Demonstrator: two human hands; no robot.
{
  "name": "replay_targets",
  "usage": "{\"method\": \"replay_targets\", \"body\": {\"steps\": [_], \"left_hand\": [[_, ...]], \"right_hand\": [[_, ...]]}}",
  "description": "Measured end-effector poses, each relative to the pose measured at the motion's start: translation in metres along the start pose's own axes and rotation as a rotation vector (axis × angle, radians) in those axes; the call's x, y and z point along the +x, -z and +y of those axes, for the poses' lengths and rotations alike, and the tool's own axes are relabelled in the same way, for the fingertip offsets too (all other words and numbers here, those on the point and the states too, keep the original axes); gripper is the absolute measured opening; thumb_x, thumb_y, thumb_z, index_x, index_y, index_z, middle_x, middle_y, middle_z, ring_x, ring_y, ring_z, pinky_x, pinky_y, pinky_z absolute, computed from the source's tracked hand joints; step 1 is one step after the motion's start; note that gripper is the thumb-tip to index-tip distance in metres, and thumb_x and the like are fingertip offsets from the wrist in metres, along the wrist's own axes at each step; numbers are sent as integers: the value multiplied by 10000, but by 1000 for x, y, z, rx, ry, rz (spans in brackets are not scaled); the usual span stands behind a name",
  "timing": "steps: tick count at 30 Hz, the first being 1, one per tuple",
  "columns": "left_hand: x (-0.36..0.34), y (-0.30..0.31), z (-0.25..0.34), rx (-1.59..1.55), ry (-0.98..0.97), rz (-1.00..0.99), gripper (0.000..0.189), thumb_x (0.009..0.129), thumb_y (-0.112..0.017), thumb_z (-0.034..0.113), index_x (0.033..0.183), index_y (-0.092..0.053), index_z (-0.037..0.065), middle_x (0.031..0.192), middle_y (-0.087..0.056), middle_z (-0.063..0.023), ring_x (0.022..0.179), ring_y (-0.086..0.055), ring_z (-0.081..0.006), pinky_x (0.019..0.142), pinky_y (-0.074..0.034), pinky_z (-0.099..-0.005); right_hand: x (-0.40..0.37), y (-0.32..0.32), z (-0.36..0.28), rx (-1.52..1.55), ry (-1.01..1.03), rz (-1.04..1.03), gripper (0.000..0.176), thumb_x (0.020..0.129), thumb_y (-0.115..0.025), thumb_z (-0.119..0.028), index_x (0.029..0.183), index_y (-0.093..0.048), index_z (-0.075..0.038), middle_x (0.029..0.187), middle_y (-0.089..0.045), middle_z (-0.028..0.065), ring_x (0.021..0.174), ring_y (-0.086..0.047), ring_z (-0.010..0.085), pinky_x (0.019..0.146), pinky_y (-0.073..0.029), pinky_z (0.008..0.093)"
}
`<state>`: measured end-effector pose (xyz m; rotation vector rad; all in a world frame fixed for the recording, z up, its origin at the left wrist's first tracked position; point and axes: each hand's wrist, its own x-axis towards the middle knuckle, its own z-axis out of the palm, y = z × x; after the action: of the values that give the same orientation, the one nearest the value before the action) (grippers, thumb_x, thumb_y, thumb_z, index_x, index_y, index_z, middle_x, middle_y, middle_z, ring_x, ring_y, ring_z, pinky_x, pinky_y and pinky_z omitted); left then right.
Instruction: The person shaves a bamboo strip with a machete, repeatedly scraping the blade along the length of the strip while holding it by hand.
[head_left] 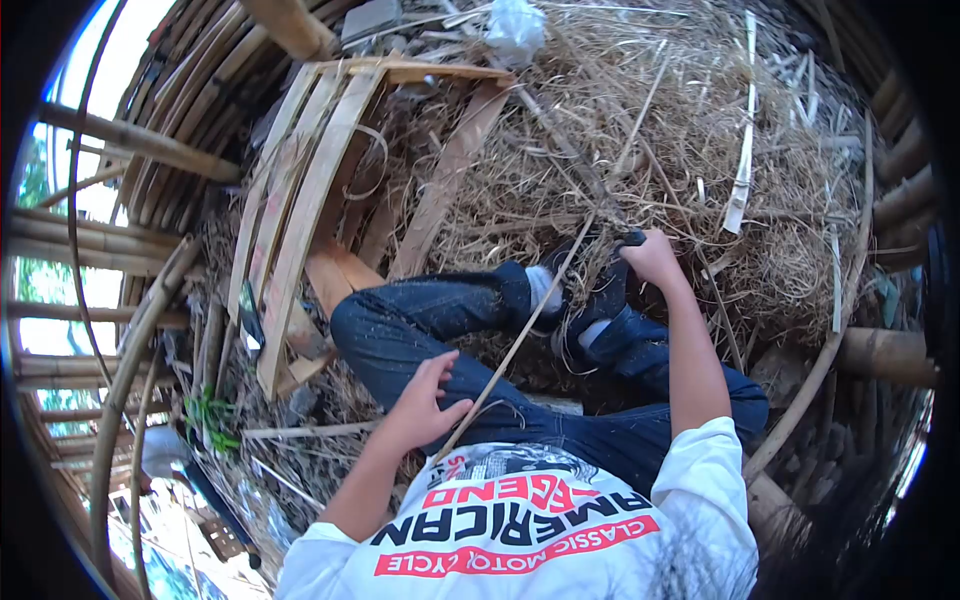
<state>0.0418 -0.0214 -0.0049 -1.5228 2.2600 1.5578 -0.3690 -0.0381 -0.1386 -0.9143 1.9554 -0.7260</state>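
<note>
My left hand [428,402] is above my thigh, thumb and fingers apart, with nothing in its grip. A long thin bamboo strip [515,347] slants past its thumb, from my shirt up towards my feet. My right hand [653,260] is closed around a black handle [632,238] beside my shoes; I cannot tell what tool it belongs to. Tangled shavings lie around that hand and over the shoes, partly hiding them. My legs, in dark jeans [430,325], are bent and crossed at the ankles.
A large heap of dry shavings [640,120] spreads ahead and to the right. At the left stands a slatted wooden crate [315,185], tilted, by my knee. Bamboo poles [140,145] line the left side. A pale flat strip [742,160] lies on the heap, near a curved pole [825,355].
</note>
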Motion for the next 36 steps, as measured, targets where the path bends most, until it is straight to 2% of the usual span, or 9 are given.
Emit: {"method": "replay_targets", "body": {"steps": [4, 6, 10, 11, 13, 19, 25, 28, 36], "left_hand": [[-12, 2, -8, 108, -20, -53, 554, 741, -764, 281, 1202, -560, 51, 1072, -584, -167, 1077, -525, -313, 922, -433, -387], [-21, -3, -4, 293, -58, -20, 413, 706, -778, 318, 1013, -666, 65, 982, -622, -118, 1039, -529, -296, 904, -403, -401], [-42, -4, -10, 530, -63, 90, 336, 671, -787, 354, 865, -695, 95, 920, -623, -62, 957, -535, -251, 817, -374, -377], [-48, -3, -13, 521, -55, 93, 336, 671, -787, 354, 865, -695, 95, 920, -623, -62, 957, -535, -251, 817, -374, -377], [-62, 0, -14, 597, 28, 51, 367, 664, -783, 396, 855, -693, 96, 922, -625, -65, 954, -536, -245, 817, -372, -377], [-93, -4, -21, 668, 141, -89, 373, 702, -735, 419, 859, -704, 82, 871, -643, -78, 907, -557, -244, 813, -379, -382], [-94, -19, -34, 739, 46, -82, 241, 780, -621, 305, 745, -672, 73, 767, -639, -69, 816, -567, -228, 743, -375, -393], [-96, -20, -45, 725, -152, 25, 235, 830, -539, 240, 695, -638, 75, 747, -631, -65, 804, -569, -227, 697, -368, -400], [-75, -22, -36, 713, -85, -145, 338, 877, -537, 365, 774, -658, 68, 716, -637, -84, 763, -600, -259, 705, -398, -393]], "right_hand": [[-3, 0, -7, 86, -31, -69, 157, 712, -603, -115, 630, -531, -2, 493, -518, 52, 381, -497, 149, 389, -393, 310], [-6, -1, -12, 145, -118, -86, 148, 726, -604, -112, 637, -521, -28, 508, -506, 41, 388, -477, 145, 390, -390, 302], [-21, 3, -39, 385, -301, -215, 138, 766, -609, -126, 686, -509, -77, 553, -473, 0, 441, -452, 107, 423, -397, 277], [-24, 2, -41, 375, -303, -222, 138, 766, -609, -126, 686, -509, -77, 553, -473, 0, 441, -452, 107, 423, -397, 277], [-28, 2, -43, 703, -471, -291, 149, 782, -600, -142, 699, -486, -93, 542, -432, -22, 445, -429, 89, 435, -379, 267], [-34, -23, -24, 942, -465, -400, 176, 813, -550, -172, 691, -431, -128, 545, -400, -39, 439, -386, 86, 461, -362, 259], [-57, -41, -36, 1088, -438, -356, 170, 828, -521, -189, 698, -423, -138, 544, -364, -51, 451, -375, 74, 456, -353, 245], [-69, -49, -38, 1167, -433, -454, 175, 826, -501, -180, 680, -412, -145, 540, -347, -60, 439, -362, 66, 435, -341, 238], [-105, -71, -46, 1574, -435, -617, 149, 803, -490, -135, 681, -404, -135, 539, -344, -66, 431, -352, 50, 421, -344, 229]]}}
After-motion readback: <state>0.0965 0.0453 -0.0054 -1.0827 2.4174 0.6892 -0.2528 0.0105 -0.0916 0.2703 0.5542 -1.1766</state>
